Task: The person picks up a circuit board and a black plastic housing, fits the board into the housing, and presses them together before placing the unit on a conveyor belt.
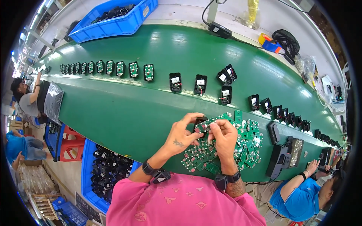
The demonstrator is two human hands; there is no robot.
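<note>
We saw the green worktop [124, 109] run wide and bare to the left of us, its near edge just below our wrists. A heap of green circuit boards [226, 147] lay by that edge. Above it, our left hand [183, 133] and right hand [223, 137] together pinched one circuit board [205, 124].

Electronics assembly line in a factory. Long green conveyor belt [124, 109] beyond the hands carries rows of black housings [200, 84] and green circuit boards [149, 72]. Blue parts bins [113, 22] stand around, and other workers sit along it.
</note>
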